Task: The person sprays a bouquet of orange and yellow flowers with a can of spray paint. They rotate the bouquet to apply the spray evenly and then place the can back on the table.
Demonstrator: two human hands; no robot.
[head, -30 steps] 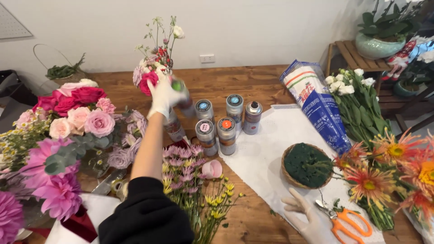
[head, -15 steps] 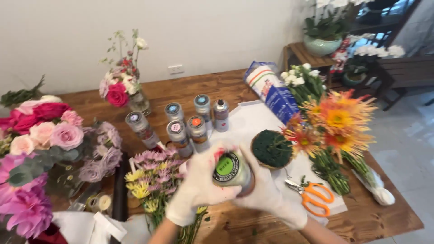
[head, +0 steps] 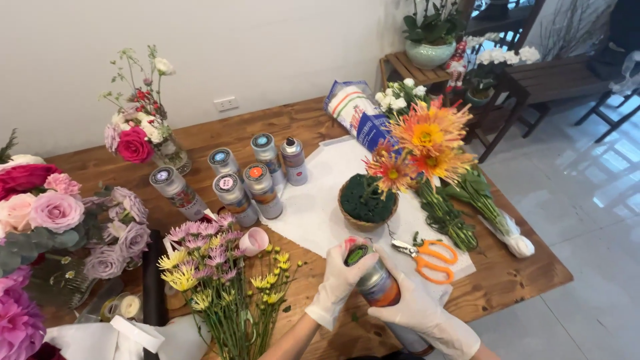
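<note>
While 0.5 s ago both gloved hands already held it | left hand (head: pixel 341 281) grips cap | right hand (head: pixel 417 310) clasps spray can (head: pixel 375 280) | cap-twisting likely under way, judged

Both gloved hands grip a spray can (head: pixel 373 280) at six o'clock: left hand (head: pixel 341 283) on its cap, right hand (head: pixel 417 310) round the body. Scissors (head: pixel 427 257) lie at three o'clock from it, basket (head: pixel 365 200) at twelve.
</note>
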